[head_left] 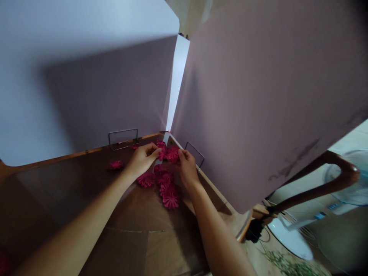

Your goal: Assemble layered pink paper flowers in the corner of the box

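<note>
At the tabletop's (pixel 129 245) far corner, the upper pink flowers (pixel 172 154) sit between both hands. From nine o'clock, the left hand (pixel 146 156) pinches their edge, fingertips nearly meeting; from four o'clock, the right hand (pixel 188 168) narrowly pinches the opposite edge. More blossoms (pixel 170 197) trail toward six o'clock. A pale panel (pixel 100 69) stands at eleven, another panel (pixel 267 96) at two.

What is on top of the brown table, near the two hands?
Pink flowers cluster between the left hand and right hand and nearer the camera; another flower lies farther left. What the cluster covers on the table cannot be seen.
</note>
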{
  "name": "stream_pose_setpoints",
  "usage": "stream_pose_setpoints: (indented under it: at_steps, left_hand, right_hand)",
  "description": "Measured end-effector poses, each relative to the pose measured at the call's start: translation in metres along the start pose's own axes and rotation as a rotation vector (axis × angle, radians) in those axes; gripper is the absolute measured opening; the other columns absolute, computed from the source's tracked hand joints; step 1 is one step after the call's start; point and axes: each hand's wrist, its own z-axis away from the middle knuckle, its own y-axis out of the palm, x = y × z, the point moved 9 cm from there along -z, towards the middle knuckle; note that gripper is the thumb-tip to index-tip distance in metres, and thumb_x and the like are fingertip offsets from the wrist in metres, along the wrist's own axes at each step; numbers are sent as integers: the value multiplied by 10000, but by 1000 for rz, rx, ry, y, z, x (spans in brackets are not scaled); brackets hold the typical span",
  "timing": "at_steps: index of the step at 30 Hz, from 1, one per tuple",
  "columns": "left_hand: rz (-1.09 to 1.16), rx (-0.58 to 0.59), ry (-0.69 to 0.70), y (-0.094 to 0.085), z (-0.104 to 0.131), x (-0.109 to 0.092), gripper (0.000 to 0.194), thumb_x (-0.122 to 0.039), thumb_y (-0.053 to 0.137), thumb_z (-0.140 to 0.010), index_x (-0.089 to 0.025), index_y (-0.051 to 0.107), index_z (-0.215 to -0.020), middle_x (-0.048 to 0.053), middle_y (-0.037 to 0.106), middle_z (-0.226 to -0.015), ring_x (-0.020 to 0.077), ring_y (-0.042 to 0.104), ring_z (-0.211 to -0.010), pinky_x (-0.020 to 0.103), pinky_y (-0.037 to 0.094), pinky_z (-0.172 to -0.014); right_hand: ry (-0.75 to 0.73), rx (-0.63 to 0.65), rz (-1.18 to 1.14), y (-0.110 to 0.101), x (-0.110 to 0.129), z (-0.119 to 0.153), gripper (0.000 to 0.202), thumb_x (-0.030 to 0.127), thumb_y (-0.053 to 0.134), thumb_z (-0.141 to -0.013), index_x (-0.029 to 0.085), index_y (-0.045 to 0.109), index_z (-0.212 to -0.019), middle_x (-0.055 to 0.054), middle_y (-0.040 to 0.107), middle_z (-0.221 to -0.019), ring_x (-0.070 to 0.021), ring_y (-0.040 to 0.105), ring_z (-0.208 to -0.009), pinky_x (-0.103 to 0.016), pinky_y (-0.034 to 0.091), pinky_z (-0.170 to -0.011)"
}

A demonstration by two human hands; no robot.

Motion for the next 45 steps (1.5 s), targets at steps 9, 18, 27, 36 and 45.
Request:
stream_pose_setpoints:
  at_steps: [9,18,27,36,45]
  left_hand:
    - [17,37,6,-2,5,-7,305,-363,462,-914,-181,582,-700,8,599,-702,187,552,-737,292,421,-705]
    - [-178,143,30,12,10,-11,478,-464,332,-992,-187,602,-711,18,636,-693,171,574,-672,298,416,-704]
    - [-344,125,59,17,9,-10,199,-331,645,-860,-229,672,-1028,16,723,-831,153,593,-647,268,409,-631]
    - [-234,-131,-7,-16,2,0,218,-402,620,-883,-211,712,-934,21,741,-891,184,659,-809,276,442,-720]
    - [-200,-7,13,-9,1,-5,383,-456,462,-967,-205,738,-880,24,736,-849,198,660,-844,282,445,-780]
  right_hand:
    - [14,-63,-35,-12,0,-3,303,462,689,-756,224,552,-886,4,626,-800,-160,615,-715,-291,521,-646]
    - [-83,-2,154,-4,7,-1,303,498,617,-821,200,599,-872,4,590,-768,-142,546,-705,-256,460,-674]
    - [-124,124,288,17,11,6,277,483,619,-826,209,623,-869,1,606,-814,-143,555,-756,-247,437,-704]
    - [-22,130,93,18,5,7,292,385,748,-701,224,603,-897,7,620,-855,-131,582,-726,-255,492,-663]
    - [-5,37,12,0,2,-4,370,271,765,-646,206,630,-985,-17,696,-862,-142,623,-696,-275,499,-664]
